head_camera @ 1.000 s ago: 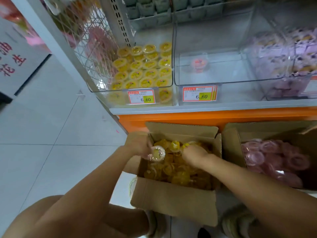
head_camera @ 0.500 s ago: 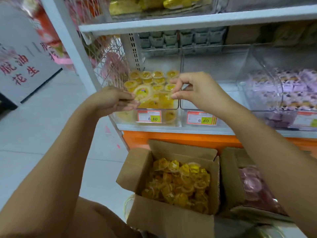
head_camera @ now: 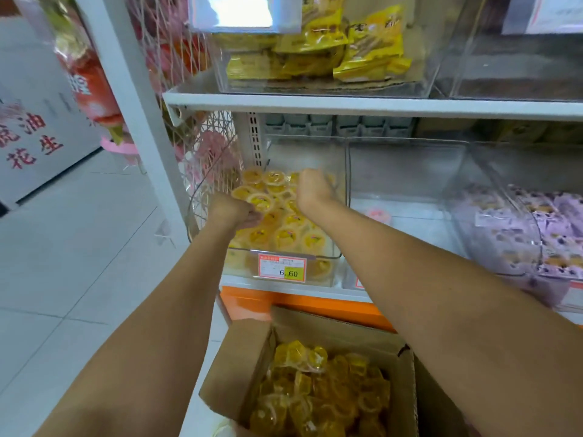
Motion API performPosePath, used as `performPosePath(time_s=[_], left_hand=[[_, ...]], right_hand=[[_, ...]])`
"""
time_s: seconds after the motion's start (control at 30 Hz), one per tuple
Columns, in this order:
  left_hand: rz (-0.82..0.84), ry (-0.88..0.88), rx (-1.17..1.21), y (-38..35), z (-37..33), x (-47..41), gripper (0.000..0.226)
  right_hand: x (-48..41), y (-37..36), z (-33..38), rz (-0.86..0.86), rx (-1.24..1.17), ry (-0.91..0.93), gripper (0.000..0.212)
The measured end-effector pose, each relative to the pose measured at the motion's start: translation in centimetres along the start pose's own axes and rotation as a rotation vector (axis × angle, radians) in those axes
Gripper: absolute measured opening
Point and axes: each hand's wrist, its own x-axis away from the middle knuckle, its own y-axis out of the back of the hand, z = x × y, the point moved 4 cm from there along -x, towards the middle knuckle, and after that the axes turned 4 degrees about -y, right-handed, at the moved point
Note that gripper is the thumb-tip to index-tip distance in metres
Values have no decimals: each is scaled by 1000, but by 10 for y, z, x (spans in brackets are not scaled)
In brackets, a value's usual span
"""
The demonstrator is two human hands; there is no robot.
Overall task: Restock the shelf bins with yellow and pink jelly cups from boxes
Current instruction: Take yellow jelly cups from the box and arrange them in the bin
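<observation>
My left hand (head_camera: 232,210) reaches over the left front of the clear shelf bin (head_camera: 328,258) and pinches a yellow jelly cup (head_camera: 260,201). Further back in the same bin is my right hand (head_camera: 314,188), its fingers curled downward and hidden; the cup it carried is out of sight beneath it. Several yellow jelly cups (head_camera: 285,236) lie in rows in the bin. On the floor below, an open cardboard box (head_camera: 239,367) holds several loose yellow cups (head_camera: 318,395).
The middle clear bin (head_camera: 407,171) holds one pink cup (head_camera: 377,215). At the right stands a bin of purple packets (head_camera: 536,228). Yellow snack bags (head_camera: 318,48) fill the shelf above. A wire mesh rack (head_camera: 208,171) hangs left of the bins. A second box (head_camera: 441,402) shows at lower right.
Both hands rose from the yellow box, each with a cup, and have moved forward into the yellow bin. The view has tilted upward toward the shelf.
</observation>
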Motion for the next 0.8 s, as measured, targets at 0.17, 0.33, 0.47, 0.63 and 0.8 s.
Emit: performPosePath(time_s=[0.17,0.33,0.47,0.63,0.8], left_hand=[[15,8,21,-10,-7,-22,27],[8,7,15,-22,0,-34,29],[15,82,15,-25,7,-48,11],[-14,90,5,-20,7,-62,18],[60,76,58,-23,12,-66,18]], right_hand=[[-15,-10,1,225,48,-23,21],[-27,-6,-8,570,-73,-169,19],[-30,-4,-8,586,40,-245,21],[-23,-22,-2,697,-195,-385,45],[-36,-33,-13,729,-331,-559,22]])
